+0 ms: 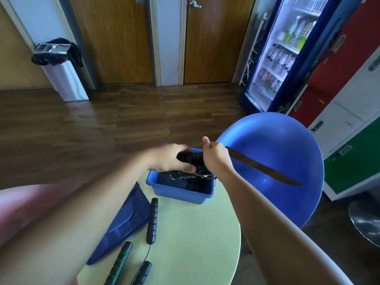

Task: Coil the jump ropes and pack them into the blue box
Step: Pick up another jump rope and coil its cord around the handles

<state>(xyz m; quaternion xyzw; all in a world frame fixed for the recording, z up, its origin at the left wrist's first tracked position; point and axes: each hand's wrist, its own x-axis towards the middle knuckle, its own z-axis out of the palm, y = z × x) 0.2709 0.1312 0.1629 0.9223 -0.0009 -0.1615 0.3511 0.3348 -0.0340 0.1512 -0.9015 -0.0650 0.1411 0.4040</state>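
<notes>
Both hands hold one coiled jump rope (190, 158) just above the blue box (181, 191) at the far side of the round green table (191, 233). My left hand (170, 158) grips the black handle end. My right hand (214, 157) is closed around the handles near a green ring. Thin cord loops (183, 175) hang below the hands, over the box's opening. Dark rope lies inside the box. On the table nearer to me lie a black handle (152, 220), a green-ringed handle (120, 262) and another black handle (143, 273), joined by thin cord.
The dark blue box lid (125, 221) lies left of the box, over the table's edge. A blue round chair (275, 161) stands right behind the table. A drinks fridge (287, 50), coloured lockers (353, 99) and a bin (61, 66) stand further off.
</notes>
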